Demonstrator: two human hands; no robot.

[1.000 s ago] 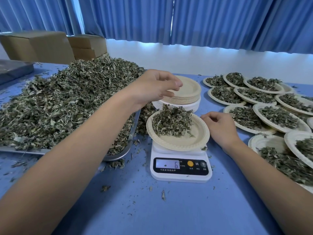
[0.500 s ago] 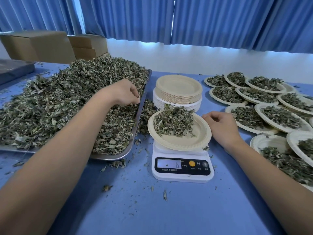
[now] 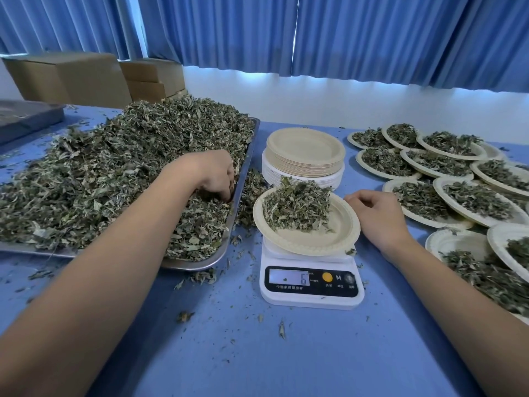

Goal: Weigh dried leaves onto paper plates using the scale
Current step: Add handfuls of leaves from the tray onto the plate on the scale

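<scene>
Left hand in heaped dried green leaves; round beige paper plate on white digital scale.
Left fingers curl round leaves, 9 o'clock of plate; plate carries a leaf portion. Right hand loosely curled, empty, at plate's 3 o'clock. Display: 6.

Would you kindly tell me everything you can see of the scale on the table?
The scale is a white, plastic-looking digital unit with rounded corners, sitting flat on the blue table. Its dark front panel has a lit display reading 6, a yellow round button, an M mark and a dark button. Its platform carries a paper plate heaped with dried leaves; a leaf scrap lies on the platform's right edge. The right hand rests beside the plate, not on the scale.
</scene>
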